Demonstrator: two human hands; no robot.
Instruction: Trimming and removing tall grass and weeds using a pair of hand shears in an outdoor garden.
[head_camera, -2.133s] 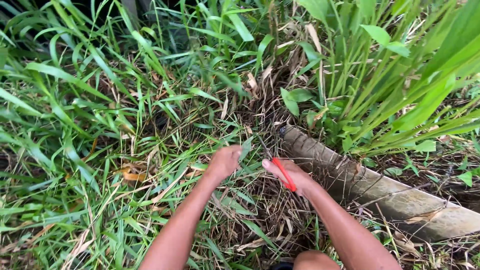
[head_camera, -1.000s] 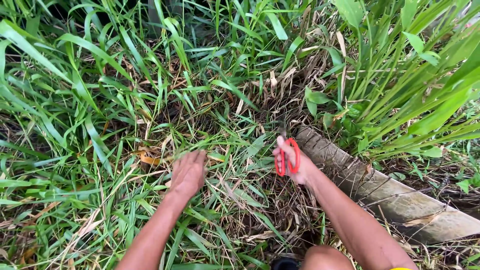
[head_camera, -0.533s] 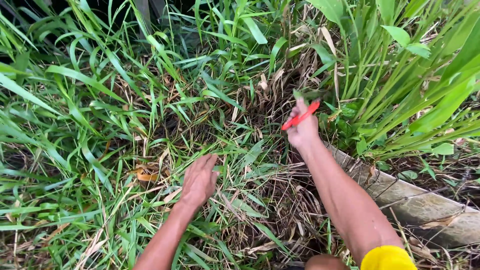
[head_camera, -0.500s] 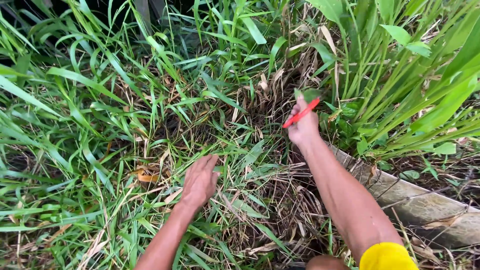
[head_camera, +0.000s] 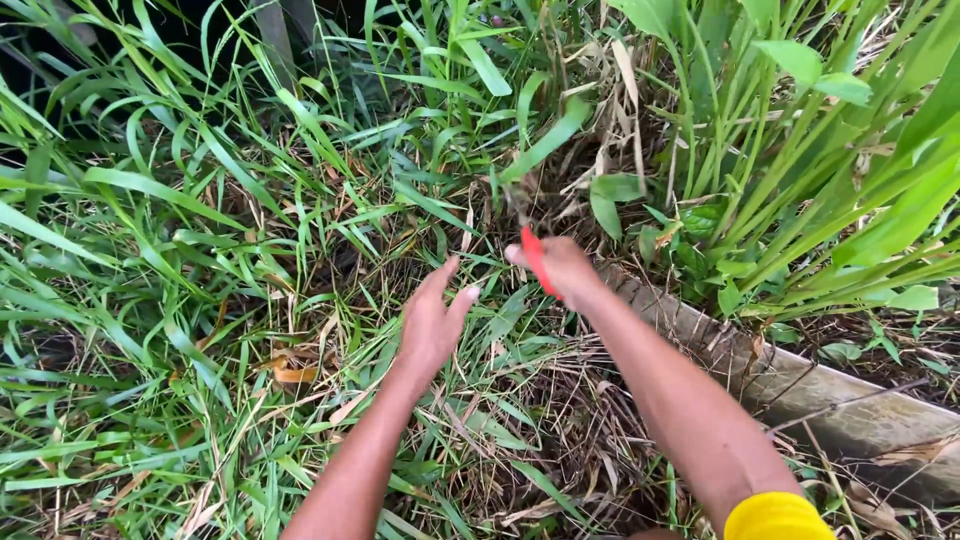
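Two bare hands reach into the grass, and both stand differently from half a second ago: the right hand (head_camera: 562, 268) has come back from the far right, where it was raised against the broad-leaved stalks, and now sits lower and nearer the middle, while the left hand (head_camera: 432, 318) has lifted off the flattened blades and moved farther and to the right, so the two are now close together, though not touching. The right hand is clenched around one pair of red-handled scissors (head_camera: 536, 260); only a short strip of smooth red plastic shows between thumb and fingers, with a thin dark blade pointing away toward a tuft of dry stems, too blurred to tell whether it is parted. The left hand grips nothing, its fingers spread and thumb out, hovering just above the grass (head_camera: 200, 250), which is long, narrow and green, mixed with dry straw-coloured blades matted underneath. One weathered concrete edging (head_camera: 800, 385), grey, rough and straight, runs from just beside the right hand toward the near right, with thin dark roots across it. Beyond it on the far right rises one clump of upright stalks with broad leaves (head_camera: 800, 150). One yellow sleeve cuff (head_camera: 775, 517) shows at the near edge on the right arm.
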